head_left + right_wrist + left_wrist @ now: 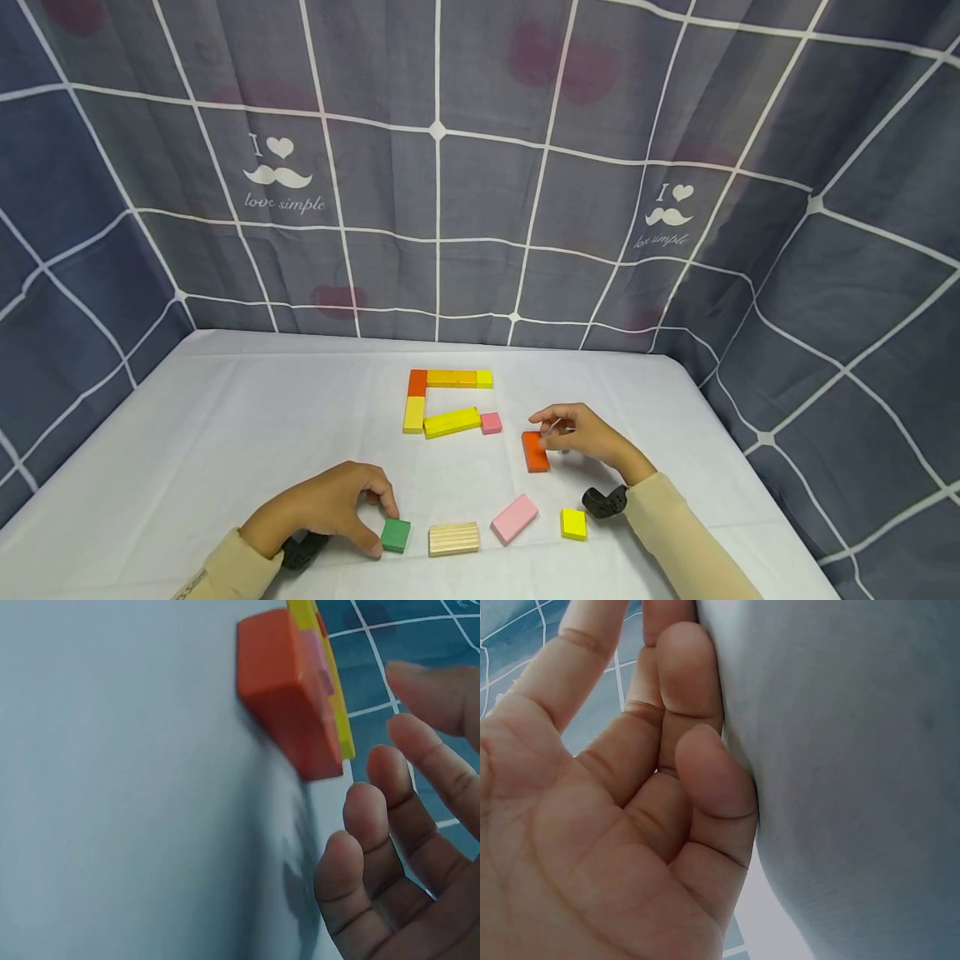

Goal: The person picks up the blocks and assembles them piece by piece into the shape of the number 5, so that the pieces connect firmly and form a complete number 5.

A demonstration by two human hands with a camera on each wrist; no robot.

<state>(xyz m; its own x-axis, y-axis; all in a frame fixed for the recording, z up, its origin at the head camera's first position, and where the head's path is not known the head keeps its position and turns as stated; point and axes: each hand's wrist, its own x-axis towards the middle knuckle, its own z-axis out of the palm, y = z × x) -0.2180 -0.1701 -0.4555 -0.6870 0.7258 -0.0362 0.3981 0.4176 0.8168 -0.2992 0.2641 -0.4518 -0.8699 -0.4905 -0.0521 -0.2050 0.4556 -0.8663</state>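
Observation:
At the front left, my left hand [330, 507] has thumb and index fingertip at opposite edges of a small green block [395, 535], pinching it on the white cloth. The left wrist view shows that hand's curled fingers [705, 772] against the cloth; the green block is hidden there. My right hand [581, 431] hovers over an orange block [535, 454], overlapping its upper right corner in the head view. In the right wrist view, a gap separates the loosely bent fingers [367, 817] from the orange block [281, 694], which lies on the cloth.
Farther back, an orange block [417, 383], several yellow blocks [452, 422] and a small pink block [491, 423] form a bent line. A ridged wooden block [453, 539], a pink block [514, 519] and a yellow block [573, 524] lie in front. A checked curtain [480, 183] surrounds the table.

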